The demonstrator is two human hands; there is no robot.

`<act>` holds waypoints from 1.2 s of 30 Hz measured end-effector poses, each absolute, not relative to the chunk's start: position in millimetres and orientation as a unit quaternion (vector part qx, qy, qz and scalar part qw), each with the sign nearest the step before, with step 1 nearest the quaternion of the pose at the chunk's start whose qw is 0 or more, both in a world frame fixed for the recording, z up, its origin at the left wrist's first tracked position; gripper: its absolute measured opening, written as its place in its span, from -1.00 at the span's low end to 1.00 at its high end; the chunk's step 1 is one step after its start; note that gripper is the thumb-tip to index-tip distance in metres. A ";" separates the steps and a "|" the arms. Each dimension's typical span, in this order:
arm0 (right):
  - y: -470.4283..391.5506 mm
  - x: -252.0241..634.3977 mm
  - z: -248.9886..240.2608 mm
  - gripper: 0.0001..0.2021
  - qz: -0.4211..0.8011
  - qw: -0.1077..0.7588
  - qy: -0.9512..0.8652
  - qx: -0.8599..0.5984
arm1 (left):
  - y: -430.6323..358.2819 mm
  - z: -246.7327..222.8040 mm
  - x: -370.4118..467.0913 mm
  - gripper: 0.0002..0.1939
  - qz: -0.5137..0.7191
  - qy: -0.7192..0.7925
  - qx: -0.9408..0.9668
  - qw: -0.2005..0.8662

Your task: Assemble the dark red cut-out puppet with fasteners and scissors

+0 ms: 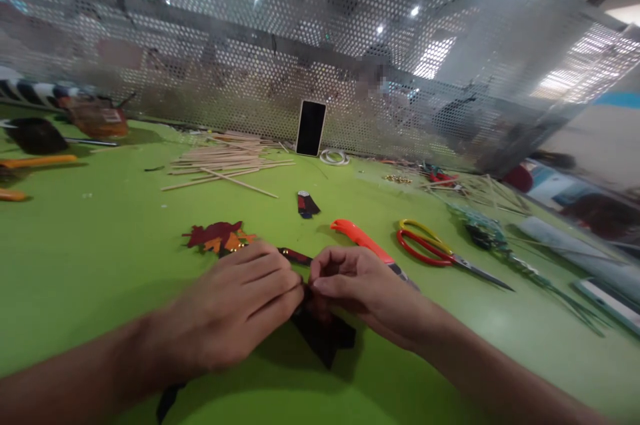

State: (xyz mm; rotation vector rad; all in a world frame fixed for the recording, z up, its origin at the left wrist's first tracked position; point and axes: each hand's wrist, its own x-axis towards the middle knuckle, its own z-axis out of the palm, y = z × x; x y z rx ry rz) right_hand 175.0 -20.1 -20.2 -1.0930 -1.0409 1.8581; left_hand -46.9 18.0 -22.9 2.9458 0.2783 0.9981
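My left hand (250,305) and my right hand (357,281) meet over the green table, fingertips almost touching. Both are closed in a pinch on a dark, pointed piece that looks like fabric (325,338), which hangs below them. My left fingers hide much of it, and any smaller part between the fingertips cannot be made out. Just behind the left hand are maroon and orange leaf-shaped cutouts (215,236) with small gold beads. A dark red and black strip (296,256) shows behind the fingertips. Beside my right hand lies a red-orange utility knife (363,238), partly covered by it.
Scissors (425,245) with red and yellow handles lie to the right, near a green wire stem (520,261). Wooden sticks (225,161) are piled behind. A phone (311,128) leans on the perforated metal screen (280,65). A small dark folded piece (307,205) lies mid-table.
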 end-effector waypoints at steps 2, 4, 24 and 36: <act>-20.2 176.2 -18.7 -0.68 0.728 0.361 -0.407 -0.417 | 20.9 -24.6 -47.2 -0.59 0.318 0.092 0.944 0.000; -20.4 178.2 -17.4 -0.70 0.731 0.363 -0.411 -0.407 | 25.6 -30.1 -47.2 -0.64 0.317 0.091 0.944 -0.005; -22.2 183.3 -20.2 -0.82 0.715 0.346 -0.491 -0.359 | 20.9 -35.4 -44.8 -0.86 0.360 0.101 0.911 0.171; -37.6 162.6 -21.9 -0.84 0.566 0.454 -0.517 -0.455 | 10.8 -40.4 -42.5 -0.93 0.380 0.175 0.901 0.115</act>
